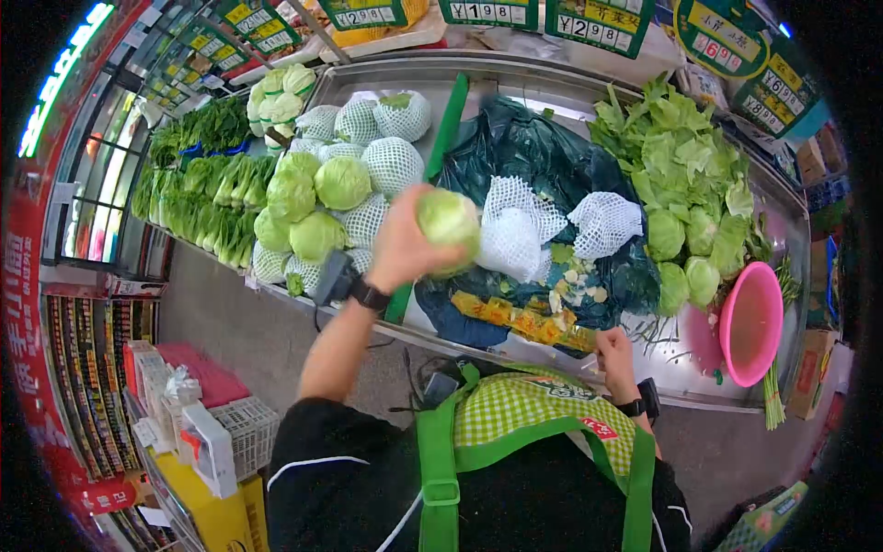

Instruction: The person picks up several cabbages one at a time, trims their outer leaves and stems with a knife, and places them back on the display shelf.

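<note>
My left hand (402, 232) is closed around a pale green round cabbage (451, 225), held above the counter with its whitish side facing right. Low at the right, my right hand (614, 352) is closed at the right end of a long, flat, yellow-and-orange patterned strip (515, 321); what kind of thing it is, I cannot make out. The strip lies across the front of a dark green plastic sheet (497, 138). White foam nets (510, 244) rest on the sheet, and another foam net (607, 224) lies to their right. Small pale cut pieces (577, 283) are scattered between them and my right hand.
Several cabbages (342, 182) are stacked at left, many in foam nets (394, 166). Beyond them are leafy greens (207, 189). Loose leaves (681, 147) and more cabbages (702, 276) pile up at right, near a pink basin (754, 322). Price signs (598, 26) hang along the back.
</note>
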Available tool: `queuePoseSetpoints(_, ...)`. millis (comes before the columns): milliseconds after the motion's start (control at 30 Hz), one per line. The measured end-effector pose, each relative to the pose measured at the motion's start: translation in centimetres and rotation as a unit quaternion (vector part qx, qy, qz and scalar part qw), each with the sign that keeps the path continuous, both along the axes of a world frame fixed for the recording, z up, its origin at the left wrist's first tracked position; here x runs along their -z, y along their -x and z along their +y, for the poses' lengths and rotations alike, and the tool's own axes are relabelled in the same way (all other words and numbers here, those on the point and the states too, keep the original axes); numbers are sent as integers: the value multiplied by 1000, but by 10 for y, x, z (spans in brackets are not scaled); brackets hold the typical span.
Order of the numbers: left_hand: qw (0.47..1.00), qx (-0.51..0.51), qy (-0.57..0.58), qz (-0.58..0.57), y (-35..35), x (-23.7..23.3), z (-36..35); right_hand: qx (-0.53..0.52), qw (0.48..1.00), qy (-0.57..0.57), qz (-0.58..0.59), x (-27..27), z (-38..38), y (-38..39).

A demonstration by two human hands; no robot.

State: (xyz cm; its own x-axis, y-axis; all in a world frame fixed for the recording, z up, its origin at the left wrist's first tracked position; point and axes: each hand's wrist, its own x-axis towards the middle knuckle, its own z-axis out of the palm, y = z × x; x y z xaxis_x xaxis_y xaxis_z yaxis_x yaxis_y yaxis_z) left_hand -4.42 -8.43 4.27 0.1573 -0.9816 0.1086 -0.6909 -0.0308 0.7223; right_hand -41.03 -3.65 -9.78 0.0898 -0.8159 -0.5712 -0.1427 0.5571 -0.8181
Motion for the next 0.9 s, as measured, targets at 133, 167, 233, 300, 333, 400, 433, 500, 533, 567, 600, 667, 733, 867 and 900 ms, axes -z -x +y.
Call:
queuePoseSetpoints(133, 931, -149, 23, -332, -59, 1, -77, -13, 998, 27, 51, 20, 10, 11)
queuePoseSetpoints(167, 923, -145, 1, -356, -76, 5, -95, 18, 999, 18, 38, 16, 13, 7)
queuePoseSetpoints(233, 916, -136, -17, -376, -118, 24, -128, 16, 999, 37, 31, 38, 23, 21)
queuePoseSetpoints(300, 872, -100, 8, -479, -157, 54, -159, 69, 997, -5, 40, 15, 22, 13)
queuePoseSetpoints(333, 865, -121, -42, -485, -159, 55, -166, 119, 991, -48, 46, 1, 25, 10)
queuePoseSetpoints(400, 843, -115, -94, -518, -181, 74, -184, 195, 978, -67, 27, -4, 31, 15)
queuePoseSetpoints(433, 839, -112, -84, -525, -195, 92, -192, 156, 984, -43, 78, 6, 37, 26)
queuePoseSetpoints(500, 723, -76, -188, -660, -261, 166, -221, 158, 980, -31, 113, -4, 45, 31)
queuePoseSetpoints(533, 708, -121, -192, -668, -279, 194, -234, 191, 976, -34, 95, -16, 40, 26)
queuePoseSetpoints(567, 691, -166, -197, -675, -296, 221, -245, 231, 968, -48, 86, -20, 40, 25)
queuePoseSetpoints(600, 766, -122, -134, -617, -316, 225, -239, 264, 960, -59, 77, -18, 40, 24)
queuePoseSetpoints(667, 804, -174, -126, -554, -240, 165, -230, 317, 945, 0, 81, -9, 34, 25)
queuePoseSetpoints(733, 845, -147, -139, -496, -246, 169, -241, 232, 941, 65, 237, -11, 15, 31)
queuePoseSetpoints(867, 856, -181, -132, -467, -222, 159, -236, 247, 899, 180, 314, 9, -38, 71)
queuePoseSetpoints(900, 870, -186, -106, -443, -212, 151, -229, 233, 892, 161, 352, 11, -55, 84)
